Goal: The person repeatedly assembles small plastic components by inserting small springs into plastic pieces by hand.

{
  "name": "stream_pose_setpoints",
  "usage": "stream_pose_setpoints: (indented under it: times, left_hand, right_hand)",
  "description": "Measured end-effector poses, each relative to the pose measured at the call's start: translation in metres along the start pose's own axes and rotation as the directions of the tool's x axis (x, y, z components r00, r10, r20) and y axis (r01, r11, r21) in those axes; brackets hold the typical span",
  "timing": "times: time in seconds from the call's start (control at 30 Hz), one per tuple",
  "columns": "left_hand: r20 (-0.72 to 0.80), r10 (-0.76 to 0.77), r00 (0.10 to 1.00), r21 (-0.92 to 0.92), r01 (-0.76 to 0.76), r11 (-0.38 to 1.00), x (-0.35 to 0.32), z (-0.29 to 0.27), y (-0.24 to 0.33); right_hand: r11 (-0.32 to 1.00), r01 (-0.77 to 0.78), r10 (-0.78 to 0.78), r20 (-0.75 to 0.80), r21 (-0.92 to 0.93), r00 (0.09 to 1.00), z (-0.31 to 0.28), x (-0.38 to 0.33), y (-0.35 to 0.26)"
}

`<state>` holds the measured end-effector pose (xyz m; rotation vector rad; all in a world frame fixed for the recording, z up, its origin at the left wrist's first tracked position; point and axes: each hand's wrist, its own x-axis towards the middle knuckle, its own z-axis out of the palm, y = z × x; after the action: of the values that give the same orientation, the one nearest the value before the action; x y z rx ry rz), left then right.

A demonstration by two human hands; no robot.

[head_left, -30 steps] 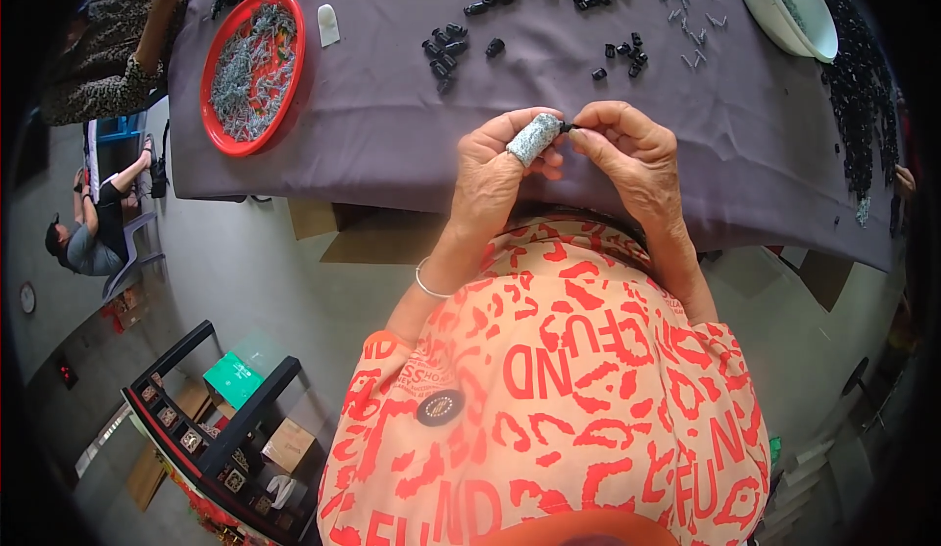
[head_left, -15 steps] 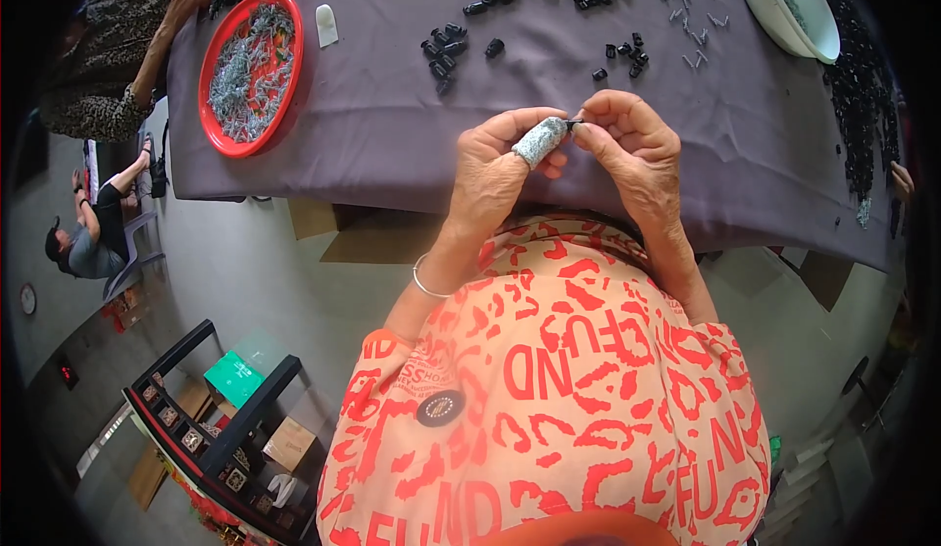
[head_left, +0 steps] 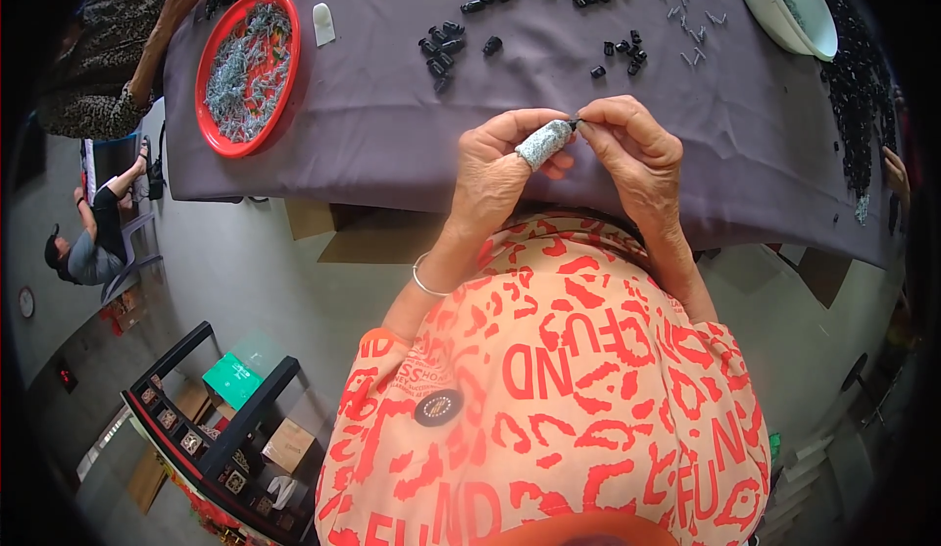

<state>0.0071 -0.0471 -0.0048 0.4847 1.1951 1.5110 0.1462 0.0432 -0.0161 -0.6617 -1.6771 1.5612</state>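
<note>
My left hand [head_left: 500, 169] and my right hand [head_left: 637, 149] meet above the near edge of a table draped in grey-purple cloth [head_left: 372, 124]. A grey fabric cot [head_left: 545, 141] covers my left thumb. Between the fingertips of both hands I pinch a tiny black part [head_left: 574, 121]; whether a metal piece is with it I cannot tell. Small black parts [head_left: 443, 44] lie in a cluster beyond my left hand, and a few more black parts [head_left: 622, 51] lie beyond my right.
A red round tray [head_left: 208, 105] of small silvery metal pieces sits at the left. A white bowl [head_left: 784, 2] stands at the far right, with loose metal pins [head_left: 686, 22] near it. Another person's arm [head_left: 147, 36] reaches in at the far left corner. A black shelf cart [head_left: 211, 428] stands on the floor.
My hands stay together at the same spot, fingers shifting slightly around the small part. The other person's hand at the far left has moved a little.
</note>
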Motion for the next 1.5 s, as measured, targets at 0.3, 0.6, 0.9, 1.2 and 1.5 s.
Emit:
stream_pose_setpoints:
  times: [0.3, 0.6, 0.9, 1.2, 1.5]
  left_hand:
    - [-0.066, 0.090, 0.994, 0.189, -0.076, 0.979, 0.001, -0.005, 0.007]
    - [0.141, 0.463, 0.875, 0.710, -0.415, 0.569, 0.013, -0.005, -0.004]
    - [-0.016, 0.110, 0.994, 0.552, -0.083, 0.830, 0.011, -0.005, 0.006]
    - [0.025, 0.215, 0.976, 0.697, -0.171, 0.697, 0.010, -0.008, 0.006]
    - [-0.126, -0.123, 0.984, 0.496, 0.169, 0.852, 0.022, 0.003, 0.025]
  right_hand:
    - [0.972, 0.024, -0.015, 0.042, -0.233, 0.999, 0.006, 0.003, -0.001]
    - [0.646, 0.264, -0.207, 0.168, -0.717, 0.964, 0.004, 0.005, 0.009]
    - [0.720, 0.272, -0.212, 0.171, -0.638, 0.962, -0.001, 0.006, 0.008]
    - [0.686, 0.232, -0.190, 0.137, -0.690, 0.972, 0.005, 0.007, 0.013]
    - [0.650, 0.291, -0.273, 0.141, -0.702, 0.952, 0.006, 0.004, 0.016]
